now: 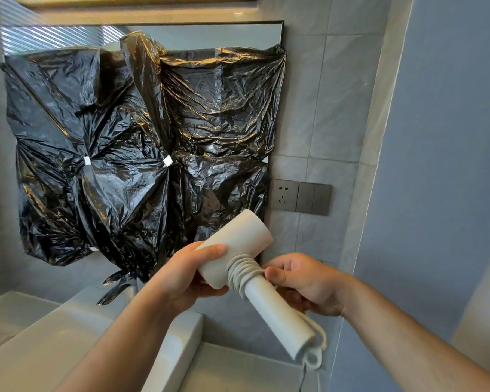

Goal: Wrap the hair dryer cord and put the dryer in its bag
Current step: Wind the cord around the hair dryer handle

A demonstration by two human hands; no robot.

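White plastic hair dryer (238,247), 1 pc, held mid-air at lower centre, above the counter (238,369) and in front of the wall tiles (337,108). Barrel tilted up-right, handle slanting down-right. Matching white cord (242,271) wound in tight turns round top of handle, just below barrel; exact no. of turns unclear. Short slack length trailing beside handle's lower end, next to 1 hanging loop (314,359).

Hands, 2, apart. Left hand (181,278) clamped round rear of barrel, thumb on top. Right hand (303,281) at the lowest turn, thumb pressing cord to handle, fingers curled behind.

Open air on all sides of dryer. Nearest edges: mirror (210,35) frame's right side behind barrel, rim of white basin (82,335) lower left, blue wall (436,165) corner at right.

Mirror mostly covered by crinkled black plastic sheeting (125,151), fixed w/ 2 white tape pcs (87,160) (167,160). On tiles right of mirror: 1 grey socket (284,194), 1 switch plate (314,198), touching side by side, above dryer.
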